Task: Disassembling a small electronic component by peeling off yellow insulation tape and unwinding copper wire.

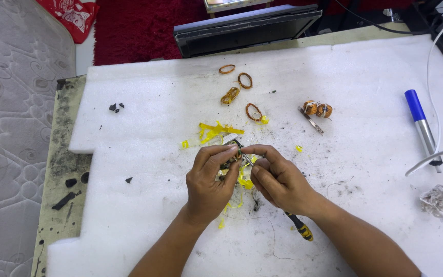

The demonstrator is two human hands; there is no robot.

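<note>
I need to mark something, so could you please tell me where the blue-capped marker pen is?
In the head view, the blue-capped marker pen lies on the white foam sheet at the far right, beside the white cable.

red printed bag (73,15) (top left), dark flat screen (244,31)

Single head-worn view: looks steeply down, close over the tabletop (129,215), facing forward from the person's seat; forearms enter from the bottom edge.
</note>
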